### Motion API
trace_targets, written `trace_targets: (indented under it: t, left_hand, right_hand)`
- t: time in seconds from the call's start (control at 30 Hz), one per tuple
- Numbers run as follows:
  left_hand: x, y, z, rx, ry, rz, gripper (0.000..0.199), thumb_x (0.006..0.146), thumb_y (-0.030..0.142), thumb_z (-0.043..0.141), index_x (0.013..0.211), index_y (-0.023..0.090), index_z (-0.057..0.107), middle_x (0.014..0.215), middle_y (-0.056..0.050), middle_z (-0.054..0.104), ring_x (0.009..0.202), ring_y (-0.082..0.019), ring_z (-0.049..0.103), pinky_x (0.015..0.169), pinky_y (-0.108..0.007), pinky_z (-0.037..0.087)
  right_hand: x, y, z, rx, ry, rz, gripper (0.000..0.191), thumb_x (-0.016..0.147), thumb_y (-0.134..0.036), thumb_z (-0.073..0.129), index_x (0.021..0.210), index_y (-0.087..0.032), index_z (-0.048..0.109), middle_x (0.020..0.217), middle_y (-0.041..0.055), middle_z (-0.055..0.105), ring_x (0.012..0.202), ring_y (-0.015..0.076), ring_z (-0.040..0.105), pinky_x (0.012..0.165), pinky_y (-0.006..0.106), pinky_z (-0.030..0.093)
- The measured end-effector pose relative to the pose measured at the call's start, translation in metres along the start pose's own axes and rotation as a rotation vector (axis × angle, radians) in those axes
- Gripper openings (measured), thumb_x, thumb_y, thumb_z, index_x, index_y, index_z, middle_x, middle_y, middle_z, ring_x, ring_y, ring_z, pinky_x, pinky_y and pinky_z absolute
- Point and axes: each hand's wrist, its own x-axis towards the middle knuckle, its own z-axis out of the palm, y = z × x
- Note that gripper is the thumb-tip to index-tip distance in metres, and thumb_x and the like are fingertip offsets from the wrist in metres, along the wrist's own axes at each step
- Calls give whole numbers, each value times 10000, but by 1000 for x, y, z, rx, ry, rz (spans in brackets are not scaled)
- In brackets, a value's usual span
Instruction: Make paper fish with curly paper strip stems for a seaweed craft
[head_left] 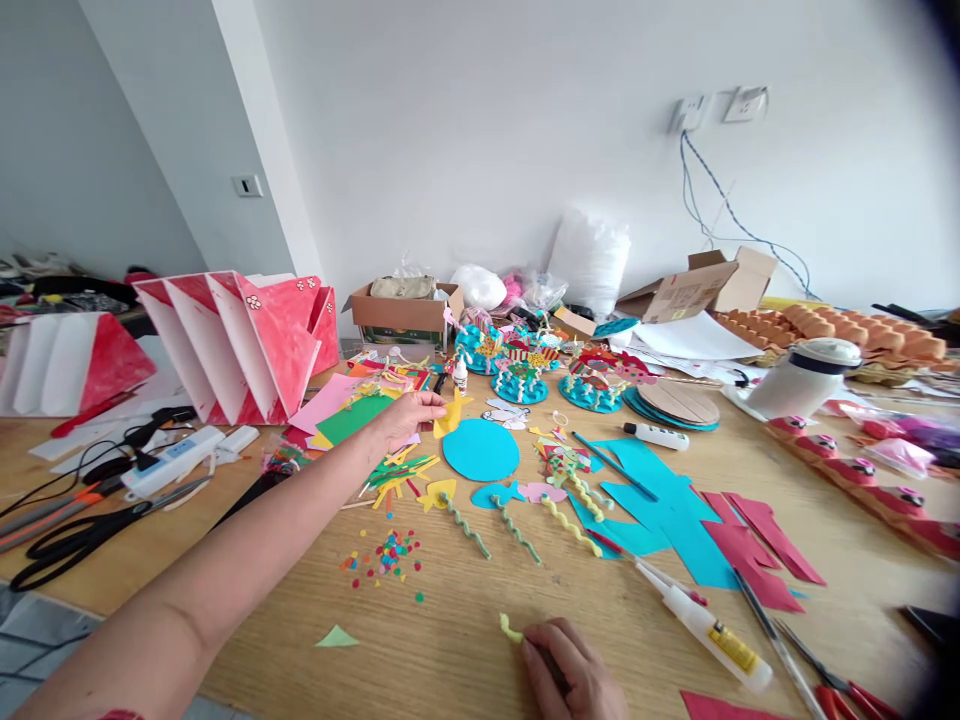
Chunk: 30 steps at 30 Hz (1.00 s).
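1. Yellow paper makes up the small cutout (448, 417) in your left hand (405, 422); your fingertips are pinched together on its left edge, and it is held up above the table (450, 610).
2. Your right hand (576, 672) rests low on the table, fingers curled in around a pale yellow-green twisted strip (511, 629). One end of the strip pokes out to the left of your grip; your fingers hide the rest, so you cannot tell its length.
3. Just below and right of your left grip lies a round blue disc (481, 450), flat on the wood.
4. Nearer to you than that disc, between your two hands, sit a yellow paper fish (433, 495), a blue paper fish (487, 494) and a pink paper cutout (541, 491) in a row, each with a wavy strip at it trailing toward your right hand.
5. Just beyond your left fingertips stands a small white bottle (460, 376).
6. Left of your right grip, well apart, are scattered coloured dots (391, 552) and a pale green triangle (337, 637).
7. Right of your right hand lies a glue bottle (716, 637) with a long nozzle; past it, red-handled scissors (834, 703).
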Motion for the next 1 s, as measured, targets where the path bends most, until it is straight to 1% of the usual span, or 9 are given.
trace_targets:
  t: [0.1, 0.2, 0.37, 0.47, 0.6, 0.67, 0.77, 0.87, 1.0]
  left_hand:
    - [-35, 23, 7, -94, -17, 70, 160, 782, 262, 584, 837, 117, 620, 795, -55, 647, 729, -151, 618, 655, -268, 484]
    - [-70, 43, 12, -150, -13, 162, 78, 762, 214, 594, 758, 140, 617, 939, -65, 628, 910, -177, 595, 755, -278, 479]
    - [-119, 59, 19, -23, 111, 593, 159, 800, 67, 514, 802, 188, 618, 1091, -71, 591, 1024, -175, 566, 854, -318, 468]
    - [-135, 59, 24, 36, 163, 726, 203, 818, 31, 480, 847, 190, 603, 1102, -92, 584, 1058, -178, 559, 864, -324, 478]
    - [-145, 56, 29, 126, 204, 779, 212, 835, 34, 462, 885, 196, 590, 1089, -92, 586, 1078, -187, 552, 865, -326, 485]
    - [-148, 55, 31, 152, 222, 782, 204, 847, 46, 452, 890, 199, 580, 1089, -89, 580, 1077, -185, 552, 858, -319, 492]
    - [-152, 54, 37, 169, 236, 795, 221, 851, 27, 431, 920, 200, 552, 1079, -90, 569, 1074, -178, 551, 868, -316, 492]
    - [-155, 54, 47, 162, 257, 808, 247, 845, 8, 428, 983, 199, 505, 1048, -90, 573, 1072, -179, 552, 886, -327, 485]
    - [-159, 55, 64, 145, 219, 824, 242, 859, 18, 395, 994, 198, 483, 1032, -91, 571, 1103, -192, 531, 889, -334, 484]
  right_hand:
    - [2, -7, -9, 55, -29, 45, 267, 851, -388, 462, 742, -219, 638, 683, 19, 642, 627, 131, 624, 573, 185, 491]
    - [1, -14, -18, 85, 1, 75, 271, 840, -403, 475, 748, -210, 641, 683, 24, 648, 628, 138, 626, 566, 185, 493]
    - [-4, -20, -34, 0, 77, 59, 266, 846, -391, 468, 748, -208, 634, 720, 47, 657, 656, 149, 629, 576, 197, 493]
    - [-7, -13, -43, -131, 83, 26, 232, 846, -369, 473, 772, -223, 638, 745, 40, 659, 678, 151, 633, 597, 207, 493]
    - [-11, 12, -49, -318, 91, 17, 279, 855, -396, 433, 786, -233, 649, 747, 39, 661, 671, 157, 631, 592, 237, 496]
    - [-13, 22, -51, -414, 99, 6, 333, 855, -428, 404, 785, -228, 661, 768, 62, 666, 689, 190, 629, 601, 294, 503]
    - [-12, 20, -54, -478, 223, 13, 396, 824, -488, 411, 892, -196, 670, 987, 142, 647, 886, 295, 601, 697, 439, 498]
    - [-2, -9, -56, -213, 278, 124, 374, 786, -484, 489, 985, -207, 641, 1135, 142, 592, 995, 299, 568, 701, 408, 514]
    - [22, -60, -44, 491, 5, 345, 358, 755, -477, 552, 981, -205, 609, 940, 102, 661, 796, 199, 628, 654, 302, 526]
